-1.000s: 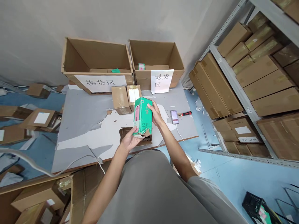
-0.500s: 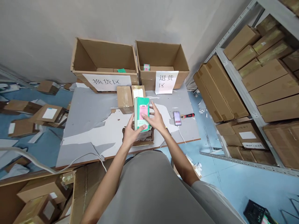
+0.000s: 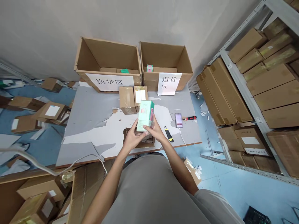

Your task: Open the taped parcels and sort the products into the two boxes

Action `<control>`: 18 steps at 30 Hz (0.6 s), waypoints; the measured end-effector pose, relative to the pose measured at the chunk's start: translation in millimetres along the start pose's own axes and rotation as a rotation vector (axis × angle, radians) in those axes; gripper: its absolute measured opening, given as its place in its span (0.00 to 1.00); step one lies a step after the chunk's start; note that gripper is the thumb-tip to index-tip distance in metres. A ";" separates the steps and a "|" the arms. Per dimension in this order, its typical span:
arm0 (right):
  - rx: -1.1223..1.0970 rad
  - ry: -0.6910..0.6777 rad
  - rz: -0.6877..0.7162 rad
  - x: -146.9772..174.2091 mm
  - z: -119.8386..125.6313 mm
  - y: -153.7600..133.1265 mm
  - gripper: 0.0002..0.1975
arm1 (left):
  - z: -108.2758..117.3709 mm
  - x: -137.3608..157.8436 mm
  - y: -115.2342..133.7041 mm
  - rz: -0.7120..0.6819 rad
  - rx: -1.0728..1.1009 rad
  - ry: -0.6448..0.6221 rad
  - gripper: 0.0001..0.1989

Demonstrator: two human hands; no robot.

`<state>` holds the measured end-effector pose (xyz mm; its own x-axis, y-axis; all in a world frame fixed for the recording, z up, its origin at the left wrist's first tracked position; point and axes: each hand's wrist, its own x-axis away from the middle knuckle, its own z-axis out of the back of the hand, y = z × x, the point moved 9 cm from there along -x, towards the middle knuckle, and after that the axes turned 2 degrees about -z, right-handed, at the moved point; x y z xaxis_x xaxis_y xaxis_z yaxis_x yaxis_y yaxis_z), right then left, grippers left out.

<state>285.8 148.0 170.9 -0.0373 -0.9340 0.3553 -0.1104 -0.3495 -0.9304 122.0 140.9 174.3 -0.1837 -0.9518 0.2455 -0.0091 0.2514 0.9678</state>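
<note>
The green box (image 3: 145, 116) is in the air over the small open carton (image 3: 149, 145), and its lower end is turned toward the person. The left hand (image 3: 133, 137) keeps its grip closed on this lower end, with the fingers along the left side. The right hand (image 3: 156, 130) also has its grip closed on the box: the thumb presses on the front face, and the fingers lie against the right side. This front face is pale with light, so its print is hard to read.

The small open carton rests at the near edge of the surface (image 3: 81, 109). Behind it stand two closed cartons (image 3: 127, 101), side by side; the right one bears a white label. Farther behind it are two large open cartons, the left one (image 3: 105, 53) and the right one (image 3: 161, 54), each with a paper sign on the front. To the right of the small open carton lies a yellow and black cutter (image 3: 169, 134), and farther right, a phone (image 3: 178, 120) with a white cable (image 3: 182, 137).
</note>
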 end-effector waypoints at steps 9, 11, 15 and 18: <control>-0.290 -0.220 -0.086 7.0 -11.0 -8.9 0.64 | 7.7 -5.2 -17.3 0.270 0.321 -0.066 0.50; -0.296 -0.228 -0.064 4.5 -12.3 -12.9 0.64 | 3.1 -7.0 -16.6 0.289 0.379 -0.086 0.50; -0.236 -0.227 -0.021 -4.4 -5.9 -16.7 0.63 | 1.6 -13.9 -25.1 0.290 0.364 -0.053 0.50; -0.156 -0.242 -0.029 -10.5 1.7 -11.5 0.60 | 0.1 -19.4 -39.9 0.267 0.336 -0.024 0.51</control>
<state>289.2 161.7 177.7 0.2041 -0.9208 0.3323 -0.2604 -0.3783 -0.8883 125.8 149.3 131.0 -0.2458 -0.8423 0.4797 -0.2768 0.5353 0.7980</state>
